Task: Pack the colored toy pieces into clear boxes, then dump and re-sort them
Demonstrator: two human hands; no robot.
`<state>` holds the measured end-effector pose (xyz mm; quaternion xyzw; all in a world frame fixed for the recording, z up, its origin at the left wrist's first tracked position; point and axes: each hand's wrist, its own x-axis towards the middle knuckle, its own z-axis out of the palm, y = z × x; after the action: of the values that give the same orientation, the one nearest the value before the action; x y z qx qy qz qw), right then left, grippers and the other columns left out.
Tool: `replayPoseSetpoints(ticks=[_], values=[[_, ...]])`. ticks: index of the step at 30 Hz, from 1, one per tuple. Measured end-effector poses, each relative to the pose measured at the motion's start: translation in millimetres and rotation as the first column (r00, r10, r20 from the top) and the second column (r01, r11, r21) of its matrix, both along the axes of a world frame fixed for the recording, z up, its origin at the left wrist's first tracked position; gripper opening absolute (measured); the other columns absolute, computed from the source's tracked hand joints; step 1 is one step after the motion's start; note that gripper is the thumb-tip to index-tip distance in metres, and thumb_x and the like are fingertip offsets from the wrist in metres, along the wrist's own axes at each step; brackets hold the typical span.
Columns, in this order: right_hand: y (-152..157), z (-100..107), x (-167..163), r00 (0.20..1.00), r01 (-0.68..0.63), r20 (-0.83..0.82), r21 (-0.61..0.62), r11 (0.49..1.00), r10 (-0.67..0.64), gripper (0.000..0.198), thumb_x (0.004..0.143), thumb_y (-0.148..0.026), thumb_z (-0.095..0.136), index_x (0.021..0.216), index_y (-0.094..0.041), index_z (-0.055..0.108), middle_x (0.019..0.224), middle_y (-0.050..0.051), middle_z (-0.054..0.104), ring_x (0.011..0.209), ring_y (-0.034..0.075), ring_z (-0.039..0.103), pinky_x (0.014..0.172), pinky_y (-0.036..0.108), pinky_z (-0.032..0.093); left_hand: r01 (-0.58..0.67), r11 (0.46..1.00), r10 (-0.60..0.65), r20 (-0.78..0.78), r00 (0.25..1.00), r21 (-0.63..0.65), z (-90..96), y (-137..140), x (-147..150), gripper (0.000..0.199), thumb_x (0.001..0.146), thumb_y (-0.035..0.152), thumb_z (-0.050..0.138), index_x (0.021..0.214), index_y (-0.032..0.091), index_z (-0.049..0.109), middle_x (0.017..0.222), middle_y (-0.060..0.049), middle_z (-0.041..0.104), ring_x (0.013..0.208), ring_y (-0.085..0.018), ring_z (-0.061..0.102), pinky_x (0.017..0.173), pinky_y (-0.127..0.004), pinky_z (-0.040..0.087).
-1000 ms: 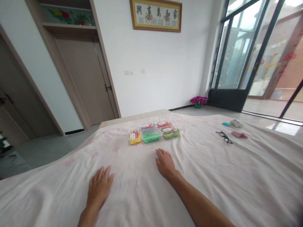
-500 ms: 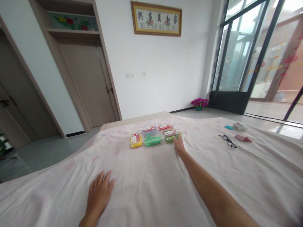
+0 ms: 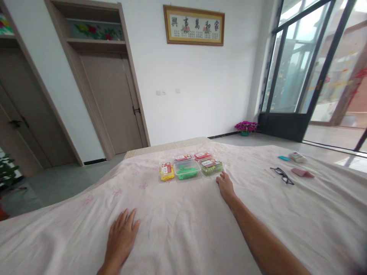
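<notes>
Plastic tubs (image 3: 187, 163), five, sit clustered at twelve o'clock, presumably grouped for reach. Left hand (image 3: 122, 233), at their seven o'clock, lies flat and empty, likely for support. Front row holds yellow pieces (image 3: 167, 177), green pieces (image 3: 187, 173), olive-green pieces (image 3: 212, 169). Right hand (image 3: 227, 187), at four o'clock, loosely curled, grasps nothing visible; tub contact unclear.

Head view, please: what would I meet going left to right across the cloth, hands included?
Left hand, box of yellow pieces, box of bright green pieces, box of olive-green pieces, right hand, dark-framed glasses, pink item.
</notes>
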<state>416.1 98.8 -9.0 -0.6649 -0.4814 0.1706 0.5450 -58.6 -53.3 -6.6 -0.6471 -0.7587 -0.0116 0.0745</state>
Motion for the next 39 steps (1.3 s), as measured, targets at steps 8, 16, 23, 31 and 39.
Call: replayPoseSetpoints(ticks=[8,16,23,31,39], values=[[-29.1,-8.4,-13.0,0.957,-0.153,0.238,-0.061,0.986,0.164,0.045,0.084,-0.027,0.046,0.121,-0.015,0.068,0.118,0.01,0.072,0.11,0.023,0.066,0.1,0.034,0.046,0.02,1.0,-0.02,0.004,1.0,0.021,0.3,-4.7,-1.3,0.058,0.1,0.043,0.032,0.151,0.02,0.044,0.158,-0.013,0.04,0.146,-0.027,0.036,0.119,-0.042,0.025],[-36.5,1.9,-20.4,0.928,-0.185,0.316,-0.077,0.98,0.2,0.034,0.084,-0.023,0.048,0.105,-0.018,0.075,0.111,0.007,0.074,0.106,0.023,0.067,0.097,0.034,0.047,0.028,0.999,-0.029,0.031,0.999,0.045,-6.0,-3.6,-5.8,0.057,0.099,0.043,0.035,0.149,0.02,0.047,0.156,-0.013,0.043,0.146,-0.028,0.036,0.119,-0.043,0.026],[-36.3,3.4,-22.6,0.911,-0.193,0.357,-0.068,0.979,0.205,0.032,0.083,-0.021,0.048,0.099,-0.019,0.076,0.106,0.008,0.075,0.102,0.022,0.067,0.094,0.034,0.048,0.037,0.996,-0.042,0.063,0.997,0.082,-12.7,-1.8,-9.8,0.056,0.098,0.043,0.037,0.148,0.021,0.048,0.155,-0.013,0.043,0.145,-0.028,0.037,0.118,-0.044,0.027],[-39.3,2.5,-21.0,0.905,-0.218,0.36,-0.062,0.974,0.226,0.031,0.083,-0.023,0.049,0.098,-0.02,0.076,0.106,0.006,0.075,0.102,0.022,0.067,0.092,0.033,0.048,0.067,0.992,-0.077,0.094,0.993,0.104,-15.6,-1.3,-13.4,0.055,0.097,0.042,0.039,0.145,0.02,0.052,0.154,-0.014,0.046,0.144,-0.029,0.039,0.118,-0.046,0.029],[-44.1,5.8,-22.5,0.886,-0.258,0.386,-0.05,0.965,0.257,0.031,0.082,-0.021,0.048,0.096,-0.02,0.075,0.103,0.006,0.074,0.099,0.021,0.067,0.091,0.031,0.048,0.062,0.993,-0.072,0.096,0.993,0.098,-14.3,-2.9,-12.1,0.054,0.098,0.041,0.036,0.145,0.019,0.052,0.155,-0.012,0.045,0.145,-0.027,0.037,0.12,-0.044,0.026]])
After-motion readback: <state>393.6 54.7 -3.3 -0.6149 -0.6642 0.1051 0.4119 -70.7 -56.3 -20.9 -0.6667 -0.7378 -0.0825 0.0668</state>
